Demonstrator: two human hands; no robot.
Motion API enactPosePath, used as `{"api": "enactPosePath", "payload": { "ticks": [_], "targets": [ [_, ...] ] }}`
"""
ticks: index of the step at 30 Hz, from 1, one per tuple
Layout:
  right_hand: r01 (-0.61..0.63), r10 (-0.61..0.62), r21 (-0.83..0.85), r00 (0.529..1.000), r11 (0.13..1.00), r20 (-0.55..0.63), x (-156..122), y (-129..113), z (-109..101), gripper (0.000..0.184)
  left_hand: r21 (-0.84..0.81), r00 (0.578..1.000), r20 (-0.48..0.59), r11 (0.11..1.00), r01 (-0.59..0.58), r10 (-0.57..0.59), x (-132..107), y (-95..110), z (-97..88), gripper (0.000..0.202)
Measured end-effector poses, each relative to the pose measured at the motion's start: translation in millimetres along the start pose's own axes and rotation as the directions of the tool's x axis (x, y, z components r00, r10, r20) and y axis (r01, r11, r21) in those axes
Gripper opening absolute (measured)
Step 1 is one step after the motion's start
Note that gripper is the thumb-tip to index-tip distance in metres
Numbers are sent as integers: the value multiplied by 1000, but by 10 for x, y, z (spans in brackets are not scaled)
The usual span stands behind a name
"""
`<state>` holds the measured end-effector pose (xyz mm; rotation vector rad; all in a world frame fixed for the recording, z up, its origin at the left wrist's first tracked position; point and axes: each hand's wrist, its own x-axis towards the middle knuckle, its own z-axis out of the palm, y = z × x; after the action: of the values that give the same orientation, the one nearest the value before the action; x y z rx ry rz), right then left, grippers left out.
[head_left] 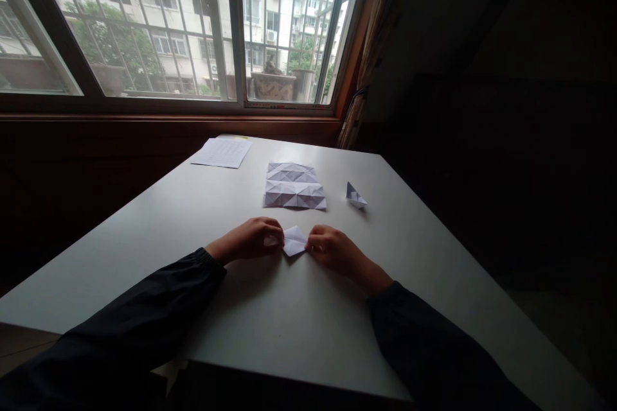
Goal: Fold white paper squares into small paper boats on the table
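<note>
A small folded piece of white paper [294, 241] lies on the white table [270, 308] between my two hands. My left hand [250, 239] pinches its left end with curled fingers. My right hand [332, 248] grips its right end the same way. Both arms wear dark sleeves and rest on the tabletop.
Two creased paper sheets [294, 187] lie flat just beyond my hands. A small folded paper boat [355, 196] stands to their right. A printed sheet [222, 153] lies at the far left near the barred window [193, 26]. The room to the right is dark.
</note>
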<state>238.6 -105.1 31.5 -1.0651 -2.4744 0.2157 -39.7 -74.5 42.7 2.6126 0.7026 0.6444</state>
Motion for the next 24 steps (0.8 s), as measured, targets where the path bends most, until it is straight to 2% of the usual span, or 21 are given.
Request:
{"api": "enactPosePath", "payload": {
  "ticks": [4,8,12,14,17,20,24],
  "targets": [
    [16,-14,-74,1000,997,23,-17,-84,-56,10,0,1000,-2,1000,14,-14,8,30,-9,15],
    [38,-35,-73,998,997,49,-29,-143,-122,1,10,999,8,999,32,-33,9,26,-5,18],
    [62,-59,-49,996,997,66,-27,-146,-133,23,45,1000,5,999,17,-18,-6,35,3,23],
    [56,-53,-55,997,997,56,-21,-129,-98,26,58,1000,-19,998,25,-24,-12,41,25,26],
    [34,-35,-33,999,999,-16,-7,-99,-11,13,50,996,-77,998,45,-41,-13,40,81,29],
    [32,-22,76,991,997,-132,5,-95,51,17,4,989,-146,999,38,-37,-7,53,112,28],
    [32,28,187,950,982,-311,16,-159,41,9,-20,971,-238,1000,-18,13,0,127,81,33]
  ]
}}
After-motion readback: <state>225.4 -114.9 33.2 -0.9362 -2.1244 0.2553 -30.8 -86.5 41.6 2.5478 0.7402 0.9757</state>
